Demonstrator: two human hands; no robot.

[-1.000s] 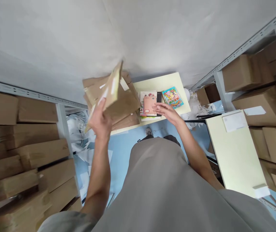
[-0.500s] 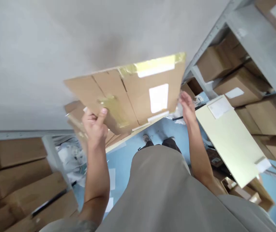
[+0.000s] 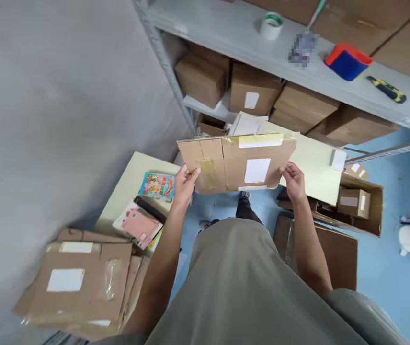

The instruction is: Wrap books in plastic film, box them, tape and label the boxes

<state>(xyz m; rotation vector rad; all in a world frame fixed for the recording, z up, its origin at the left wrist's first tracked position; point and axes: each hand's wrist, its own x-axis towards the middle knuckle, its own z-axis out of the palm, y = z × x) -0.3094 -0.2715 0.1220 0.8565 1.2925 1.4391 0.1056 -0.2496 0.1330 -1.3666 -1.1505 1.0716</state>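
Observation:
Between my two hands I hold up a flattened cardboard box [image 3: 233, 165], brown, with yellowish tape and white labels on its face. My left hand [image 3: 185, 184] grips its left end, thumb on the near side. At the right end, my right hand [image 3: 294, 179] pinches the edge between thumb and fingers. Behind the cardboard lies a pale tabletop [image 3: 320, 167] with white papers [image 3: 245, 125]. On the left, a second pale table [image 3: 122, 184] bears a colourful packet [image 3: 157, 186], a pink-covered item [image 3: 141, 226] and a pile of flattened boxes [image 3: 93, 258].
A grey metal shelf [image 3: 219, 24] carries a tape roll [image 3: 271, 26], a blue-and-red holder [image 3: 348, 62] and a utility knife [image 3: 386, 89], with cartons [image 3: 255, 88] below. On the blue floor [image 3: 399, 268] stand an open carton [image 3: 373, 211] and another cardboard box [image 3: 337, 254].
My view has swung to the right, away from the wall, bringing the shelf ahead. The flattened box has come along, and my right hand now clearly grips its right edge.

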